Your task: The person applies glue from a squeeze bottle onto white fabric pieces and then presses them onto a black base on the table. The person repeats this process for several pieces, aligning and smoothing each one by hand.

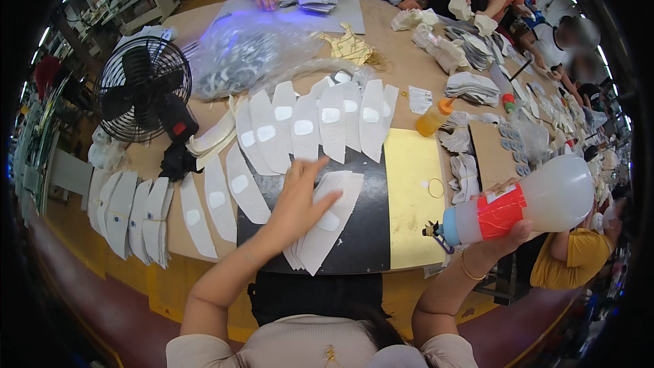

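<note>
Left hand (302, 194) spread over white fabric pieces (332, 233) | right hand (509, 236) clasping sideways red-banded bottle (502, 211) | over-squeezing could drip onto yellow sheet (412, 197)

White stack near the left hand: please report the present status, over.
Right hand gripping white bottle. Left hand open. White stack on black mat, partly covered by left hand.
</note>
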Motion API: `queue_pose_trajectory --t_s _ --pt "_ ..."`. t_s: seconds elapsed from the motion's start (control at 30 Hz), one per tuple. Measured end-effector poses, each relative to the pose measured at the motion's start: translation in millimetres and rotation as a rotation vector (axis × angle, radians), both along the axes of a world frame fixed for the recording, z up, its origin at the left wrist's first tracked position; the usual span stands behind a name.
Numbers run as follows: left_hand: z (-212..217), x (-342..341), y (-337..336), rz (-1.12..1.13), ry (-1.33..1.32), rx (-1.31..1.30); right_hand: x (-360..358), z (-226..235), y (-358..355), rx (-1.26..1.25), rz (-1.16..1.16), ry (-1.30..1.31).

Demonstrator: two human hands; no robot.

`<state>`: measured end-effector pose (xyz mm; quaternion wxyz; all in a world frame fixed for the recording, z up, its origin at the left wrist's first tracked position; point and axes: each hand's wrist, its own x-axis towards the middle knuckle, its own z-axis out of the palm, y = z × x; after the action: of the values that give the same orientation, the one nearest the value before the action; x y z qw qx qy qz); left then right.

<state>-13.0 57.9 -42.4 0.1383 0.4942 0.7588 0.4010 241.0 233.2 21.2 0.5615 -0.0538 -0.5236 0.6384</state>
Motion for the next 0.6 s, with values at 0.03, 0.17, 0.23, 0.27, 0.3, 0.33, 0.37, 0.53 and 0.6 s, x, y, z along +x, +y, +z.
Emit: queue_pose_trajectory --t_s 0.03,0.17,0.23,0.27,0.3,0.33,0.37,0.53,0.6 --pt "-2.5 10.0 -13.0 0.009 0.04 -0.078 -1.8 -0.6 0.3 -0.012 -0.033 -0.016" --pt "-20.7 36.1 -37.3 0.043 0.083 -0.11 -23.3 0.2 -12.2 -0.054 -0.065 -0.066" --pt "-22.9 42.6 -39.5 0.059 0.142 -0.108 -32.5 -3.1 -17.1 -0.053 -0.085 -0.111" --pt "-23.3 45.4 -40.3 0.065 0.171 -0.105 -35.6 -5.9 -18.5 -0.052 -0.109 -0.148" --pt "-22.4 47.8 -40.9 0.076 0.216 -0.092 -36.9 -9.0 -19.4 -0.05 -0.134 -0.185" --pt "-19.1 48.3 -40.6 0.09 0.266 -0.077 -38.1 -11.7 -18.8 -0.055 -0.142 -0.206" --pt "-17.5 48.8 -40.2 0.103 0.317 -0.061 -38.2 -15.2 -18.6 -0.06 -0.15 -0.228" --pt "-12.1 49.2 -38.7 0.11 0.214 -0.136 -50.8 -18.1 -18.6 0.01 -0.075 -0.256" --pt "-11.5 47.6 -37.7 0.11 0.208 -0.153 -55.8 -19.2 -19.1 0.014 -0.063 -0.273"
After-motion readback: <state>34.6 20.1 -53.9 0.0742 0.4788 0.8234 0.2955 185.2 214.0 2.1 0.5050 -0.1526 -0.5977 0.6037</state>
